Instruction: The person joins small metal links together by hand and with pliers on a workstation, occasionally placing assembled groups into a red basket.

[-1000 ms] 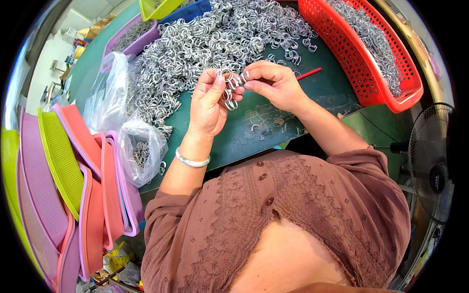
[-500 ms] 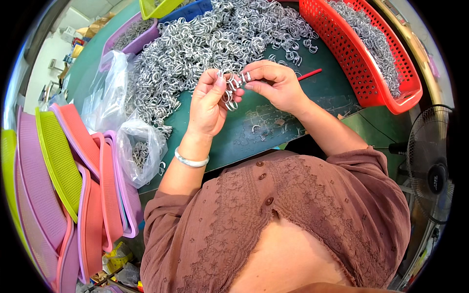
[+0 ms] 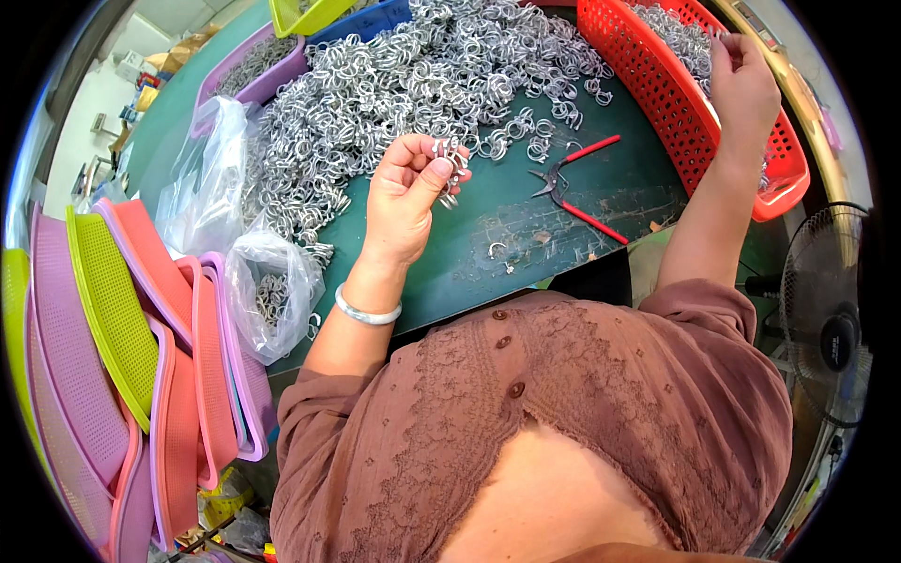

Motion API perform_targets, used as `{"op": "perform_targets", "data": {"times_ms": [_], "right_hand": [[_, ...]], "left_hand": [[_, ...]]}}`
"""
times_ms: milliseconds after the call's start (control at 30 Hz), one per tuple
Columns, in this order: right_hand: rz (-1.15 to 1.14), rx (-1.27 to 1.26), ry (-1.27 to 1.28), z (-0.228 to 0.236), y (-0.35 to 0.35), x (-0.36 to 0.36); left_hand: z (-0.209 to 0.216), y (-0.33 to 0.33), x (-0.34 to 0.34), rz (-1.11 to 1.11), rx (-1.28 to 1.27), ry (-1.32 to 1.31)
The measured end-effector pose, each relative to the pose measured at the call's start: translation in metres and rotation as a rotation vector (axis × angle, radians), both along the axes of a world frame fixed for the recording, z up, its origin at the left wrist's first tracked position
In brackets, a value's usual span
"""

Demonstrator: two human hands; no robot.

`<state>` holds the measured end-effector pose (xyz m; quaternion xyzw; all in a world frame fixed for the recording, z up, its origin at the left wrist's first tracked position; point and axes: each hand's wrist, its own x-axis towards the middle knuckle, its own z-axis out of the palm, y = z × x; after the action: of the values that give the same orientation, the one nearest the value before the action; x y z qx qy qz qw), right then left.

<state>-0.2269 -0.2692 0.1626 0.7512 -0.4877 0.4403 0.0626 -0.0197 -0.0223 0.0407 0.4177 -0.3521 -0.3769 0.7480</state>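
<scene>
Several silvery metal rings (image 3: 449,161) are pinched in a bunch between the thumb and fingers of my left hand (image 3: 405,199), above the near side of a big heap of similar rings (image 3: 375,89). My right hand (image 3: 746,94) reaches over the red perforated basket (image 3: 648,94), which has more rings (image 3: 678,36) in it. Its thumb and fingers are closed at the tips; whatever sits between them is too small to make out. On the green table between the hands lie pliers with red handles (image 3: 591,222), jaws pointing left.
To the left, plastic bags (image 3: 272,324) lie by the heap, one with rings inside. Stacked colourful baskets (image 3: 108,310) stand at the near left. A purple tray (image 3: 249,70) and a blue bin (image 3: 361,23) border the heap. A fan (image 3: 831,328) stands at the right.
My right hand has left the left hand and moved right and away to the red basket, uncovering the pliers. The left hand stays nearly still with its rings.
</scene>
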Motion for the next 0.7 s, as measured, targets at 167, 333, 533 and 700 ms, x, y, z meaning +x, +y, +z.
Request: {"op": "perform_targets", "data": {"times_ms": [167, 333, 533, 700], "right_hand": [[-0.23, -0.189, 0.182, -0.022, -0.035, -0.012], [0.965, 0.346, -0.135, -0.051, 0.056, 0.055], [1.419, 1.001, -0.313, -0.086, 0.11, 0.089], [1.398, 1.019, -0.365, -0.095, 0.116, 0.097]], "left_hand": [[0.002, -0.001, -0.005, 0.026, -0.011, -0.043], [-0.001, 0.003, -0.005, 0.05, 0.002, -0.059], [0.007, 0.001, -0.01, -0.049, 0.039, 0.14], [0.006, 0.002, -0.008, -0.068, 0.058, 0.17]]}}
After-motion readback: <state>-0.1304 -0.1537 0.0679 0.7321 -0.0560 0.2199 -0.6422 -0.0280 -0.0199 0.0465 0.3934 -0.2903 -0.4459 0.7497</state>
